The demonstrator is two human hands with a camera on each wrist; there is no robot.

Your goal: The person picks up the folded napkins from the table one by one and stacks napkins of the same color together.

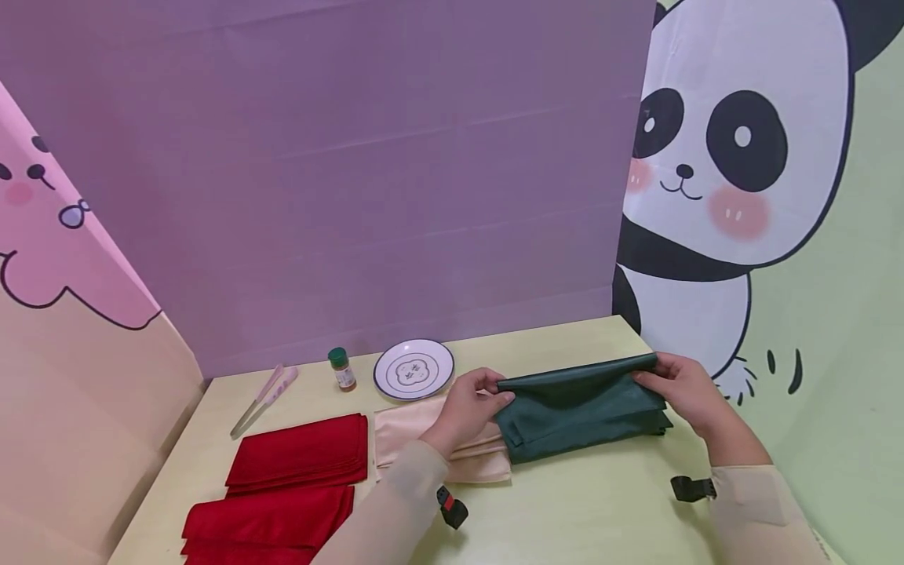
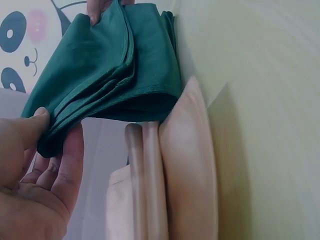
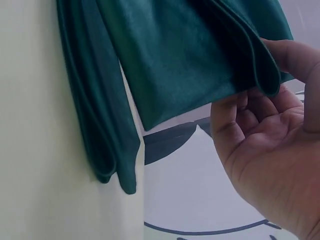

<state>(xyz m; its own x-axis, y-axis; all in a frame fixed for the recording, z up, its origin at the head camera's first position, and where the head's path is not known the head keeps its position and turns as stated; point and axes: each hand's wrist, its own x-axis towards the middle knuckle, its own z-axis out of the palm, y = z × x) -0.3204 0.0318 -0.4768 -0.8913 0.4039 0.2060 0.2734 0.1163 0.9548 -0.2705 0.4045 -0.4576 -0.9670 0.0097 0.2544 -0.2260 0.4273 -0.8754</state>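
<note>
Both hands hold a folded green cloth (image 1: pixel 582 408) by its top edge, one at each end; left hand (image 1: pixel 466 408) pinches the left corner, thumb on the near side & fingers (image 2: pixel 70 165) curled behind, layers squeezed betw. them; right hand (image 1: pixel 681 392) pinches the right corner the same way, thumb over the fold, fingers (image 3: pixel 235 135) tucked under the stacked edges. The pinched edge is lifted off the yellow table (image 1: pixel 565 518); the rest of the cloth hangs down from the grip & its lower part rests on the tabletop.

Just under & left of the left-hand grip lies a folded beige cloth (image 1: pixel 402 439); the green cloth's lower left corner overlaps it, touching. Further left of that grip, two folded red cloths (image 1: pixel 297 455), one behind the other, near the table's left side. Behind the left hand, near: a white plate w/ dark rim (image 1: pixel 413 369); left of it a small spice jar w/ green cap (image 1: pixel 342 369), upright; then pale tongs (image 1: pixel 264 399) lying flat. Right of the right-hand grip: wall w/ panda picture (image 1: pixel 734 157); purple backdrop (image 1: pixel 353 173) behind all.
</note>
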